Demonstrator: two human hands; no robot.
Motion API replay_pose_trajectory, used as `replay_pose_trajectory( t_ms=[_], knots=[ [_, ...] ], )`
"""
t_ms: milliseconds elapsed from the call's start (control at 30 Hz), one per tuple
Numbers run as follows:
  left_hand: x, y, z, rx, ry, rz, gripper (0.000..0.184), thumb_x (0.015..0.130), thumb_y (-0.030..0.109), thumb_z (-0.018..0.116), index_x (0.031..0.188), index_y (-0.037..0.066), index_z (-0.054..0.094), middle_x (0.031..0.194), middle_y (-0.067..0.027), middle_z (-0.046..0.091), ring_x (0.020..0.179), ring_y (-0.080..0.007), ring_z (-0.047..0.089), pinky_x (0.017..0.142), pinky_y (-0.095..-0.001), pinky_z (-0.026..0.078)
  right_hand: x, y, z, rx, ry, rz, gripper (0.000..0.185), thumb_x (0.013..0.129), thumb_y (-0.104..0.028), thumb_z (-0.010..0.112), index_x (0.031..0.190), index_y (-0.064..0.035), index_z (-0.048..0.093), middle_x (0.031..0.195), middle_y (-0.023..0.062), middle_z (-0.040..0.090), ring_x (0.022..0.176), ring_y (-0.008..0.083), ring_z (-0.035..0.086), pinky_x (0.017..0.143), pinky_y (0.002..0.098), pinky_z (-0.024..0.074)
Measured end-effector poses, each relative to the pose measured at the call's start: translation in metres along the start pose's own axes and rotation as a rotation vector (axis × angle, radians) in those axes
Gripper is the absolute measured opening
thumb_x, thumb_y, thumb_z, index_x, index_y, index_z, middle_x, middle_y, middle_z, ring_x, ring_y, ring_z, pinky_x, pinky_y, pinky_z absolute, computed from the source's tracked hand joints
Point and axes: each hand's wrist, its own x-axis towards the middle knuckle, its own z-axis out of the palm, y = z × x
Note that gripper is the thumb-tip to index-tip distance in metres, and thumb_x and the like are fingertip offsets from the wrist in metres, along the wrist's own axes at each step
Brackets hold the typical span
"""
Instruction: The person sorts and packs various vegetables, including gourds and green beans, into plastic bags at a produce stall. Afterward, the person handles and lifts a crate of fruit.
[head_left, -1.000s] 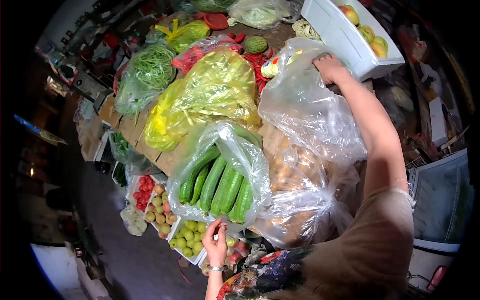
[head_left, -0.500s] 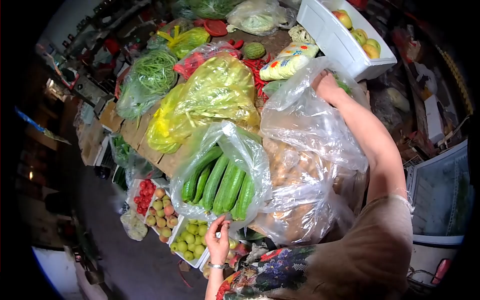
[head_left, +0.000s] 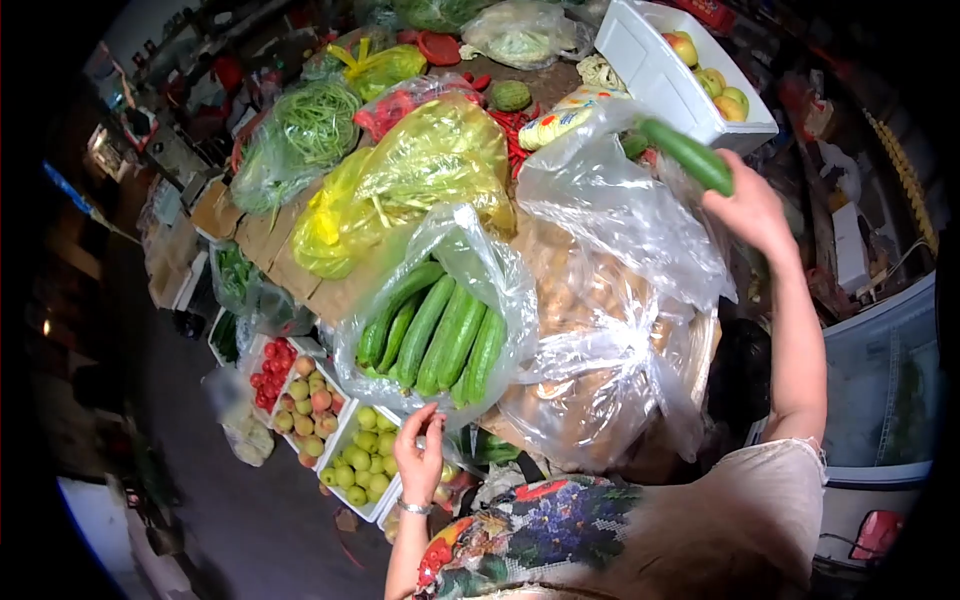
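My right hand (head_left: 748, 205) is closed around one end of a dark green zucchini (head_left: 688, 157), held above a crumpled clear plastic bag (head_left: 600, 200). My left hand (head_left: 420, 455) has its fingers pinched at the near rim of an open clear plastic bag (head_left: 515, 275). Inside that bag, several long green zucchini (head_left: 432, 335) lie side by side. What exactly sits between the left fingertips is small and partly hidden. The crumpled bag lies over another clear bag of brown produce (head_left: 585, 330), whose kind is blurred by the plastic.
Behind the open bag lies a yellow bag of pale green vegetables (head_left: 430, 170). A white foam box (head_left: 640, 60) of apples stands at the far right. Bags of green beans (head_left: 305, 130) and red chilies (head_left: 510, 130) lie farther back. Boxes of green fruit (head_left: 362, 458) and tomatoes (head_left: 270, 375) stand lower left.
My right hand has come out of the crumpled bag, moving right and toward me, now with a zucchini in it. My left hand stays at the open bag's rim.
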Motion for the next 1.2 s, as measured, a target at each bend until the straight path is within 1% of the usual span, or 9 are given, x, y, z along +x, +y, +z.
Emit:
replay_pose_trajectory(
  t_ms=[133, 267, 400, 500, 633, 767, 900, 967, 1200],
  knots=[
    [0.011, 0.03, 0.009, -0.099, -0.076, 0.016, 0.024, 0.093, 0.004, 0.057, 0.116, -0.003, 0.061, 0.098, -0.007, 0.069, 0.089, -0.0121, 0.063, 0.08, -0.0261, 0.051, -0.037, -0.011, -0.044, 1.004, -0.2, 0.194, 0.046, 0.084, -0.028, 0.061, 0.12, -0.0003, 0.055, 0.09, 0.0061, 0.064, 0.076, 0.0146, 0.061, 0.073, 0.027, 0.0504],
    [0.02, 0.077, 0.034, -0.359, -0.278, 0.069, 0.037, 0.091, 0.005, 0.061, 0.127, 0.0, 0.056, 0.108, -0.0104, 0.067, 0.094, -0.0148, 0.064, 0.088, -0.0283, 0.051, -0.075, -0.08, -0.024, 1.562, -0.485, 0.094, 0.047, 0.088, -0.032, 0.06, 0.115, 0.0061, 0.056, 0.093, 0.0148, 0.068, 0.079, 0.0196, 0.067, 0.075, 0.0321, 0.0576],
    [0.019, 0.125, 0.059, -0.827, -0.667, 0.009, 0.085, 0.091, 0.003, 0.062, 0.155, 0.015, 0.006, 0.143, -0.016, 0.039, 0.11, -0.0215, 0.059, 0.093, -0.0327, 0.05, -0.109, -0.15, 0.034, 1.74, -0.805, 0.158, 0.049, 0.09, -0.035, 0.055, 0.116, 0.0066, 0.056, 0.098, 0.0178, 0.067, 0.082, 0.0232, 0.068, 0.075, 0.0361, 0.0584],
    [0.012, 0.125, 0.063, -0.927, -0.551, 0.025, 0.104, 0.088, 0.003, 0.065, 0.152, 0.022, -0.016, 0.146, -0.0176, 0.029, 0.104, -0.0262, 0.06, 0.08, -0.0373, 0.056, -0.128, -0.188, 0.068, 1.727, -0.991, 0.174, 0.049, 0.092, -0.035, 0.054, 0.119, 0.0048, 0.055, 0.107, 0.0177, 0.065, 0.088, 0.0258, 0.067, 0.079, 0.0388, 0.0566],
    [0.009, 0.087, 0.031, -1.067, -0.3, -0.09, 0.089, 0.084, 0.0, 0.062, 0.154, 0.017, 0.011, 0.12, -0.0175, 0.055, 0.09, -0.0239, 0.064, 0.073, -0.0349, 0.056, -0.141, -0.205, 0.109, 1.628, -1.026, 0.072, 0.048, 0.09, -0.029, 0.059, 0.127, 0.0005, 0.05, 0.115, 0.0096, 0.06, 0.105, 0.0193, 0.055, 0.094, 0.034, 0.0422],
    [-0.005, 0.062, 0.004, -1.0, -0.173, -0.243, 0.087, 0.085, 0.003, 0.059, 0.154, 0.017, 0.008, 0.114, -0.0165, 0.059, 0.088, -0.0232, 0.064, 0.073, -0.0347, 0.055, -0.166, -0.222, 0.12, 1.479, -0.952, -0.004, 0.056, 0.09, -0.022, 0.065, 0.136, -0.0007, 0.041, 0.12, 0.0076, 0.056, 0.111, 0.0169, 0.052, 0.099, 0.0331, 0.0397],
    [-0.006, 0.063, 0.007, -1.012, -0.13, -0.151, 0.085, 0.088, 0.032, 0.071, 0.15, 0.004, 0.019, 0.14, -0.0118, 0.042, 0.133, -0.02, 0.036, 0.112, -0.0345, 0.026, -0.2, -0.221, 0.135, 1.05, -0.922, -0.395, 0.083, 0.095, -0.03, 0.06, 0.152, -0.0012, 0.008, 0.143, 0.0234, 0.038, 0.127, 0.0298, 0.044, 0.108, 0.0374, 0.0358],
    [-0.009, 0.057, 0.009, -0.938, -0.144, -0.115, 0.086, 0.088, 0.034, 0.071, 0.149, 0.003, 0.019, 0.14, -0.0115, 0.041, 0.132, -0.0196, 0.036, 0.111, -0.0344, 0.027, -0.202, -0.219, 0.135, 1.008, -0.943, -0.486, 0.086, 0.096, -0.031, 0.058, 0.152, 0.0, 0.002, 0.148, 0.0282, 0.03, 0.138, 0.0349, 0.033, 0.112, 0.0432, 0.0294],
    [0.003, 0.058, -0.003, -0.651, -0.17, -0.296, 0.067, 0.085, 0.033, 0.072, 0.135, -0.002, 0.044, 0.126, -0.0108, 0.055, 0.113, -0.0171, 0.053, 0.098, -0.0304, 0.044, -0.182, -0.208, 0.116, 0.726, -1.032, -0.699, 0.072, 0.092, -0.024, 0.062, 0.149, -0.0023, 0.025, 0.129, 0.0236, 0.05, 0.107, 0.0311, 0.059, 0.093, 0.0363, 0.048]
  ],
)
